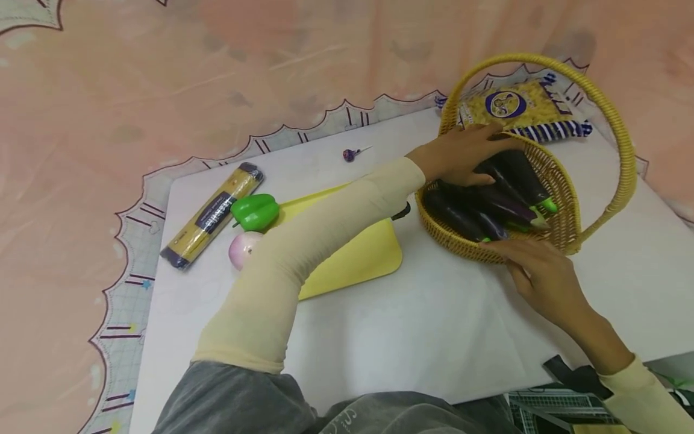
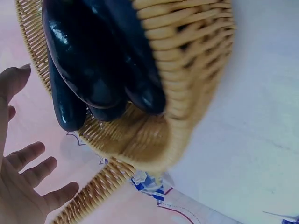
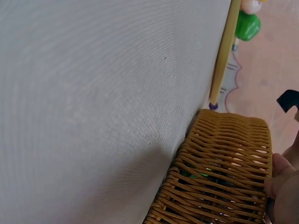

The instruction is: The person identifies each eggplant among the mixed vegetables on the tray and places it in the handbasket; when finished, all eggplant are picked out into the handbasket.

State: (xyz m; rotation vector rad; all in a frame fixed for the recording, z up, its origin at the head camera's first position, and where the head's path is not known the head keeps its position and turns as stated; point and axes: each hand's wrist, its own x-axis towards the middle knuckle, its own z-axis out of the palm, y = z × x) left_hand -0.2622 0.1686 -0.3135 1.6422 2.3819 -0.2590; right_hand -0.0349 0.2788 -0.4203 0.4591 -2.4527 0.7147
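A yellow wicker basket (image 1: 566, 181) with a tall arched handle holds several dark, glossy eggplants (image 1: 512, 172), some with green stem ends. My left hand (image 1: 461, 154) reaches over the far left rim, above the eggplants. In the left wrist view its fingers are spread and nothing lies between them. My right hand (image 1: 547, 280) is at the near rim. The right wrist view shows its fingertips (image 3: 278, 175) holding the edge of the woven wall; the rest of that hand is partly cut off.
A pasta bag (image 1: 520, 105) lies behind the basket. Left of it are a yellow cutting board (image 1: 368, 256), partly under my left arm, a lollipop (image 1: 350, 155), a green bell pepper (image 1: 256, 211), a purple onion (image 1: 243, 249) and a long noodle packet (image 1: 214, 214). A black handle (image 1: 402, 211) shows beside the basket.
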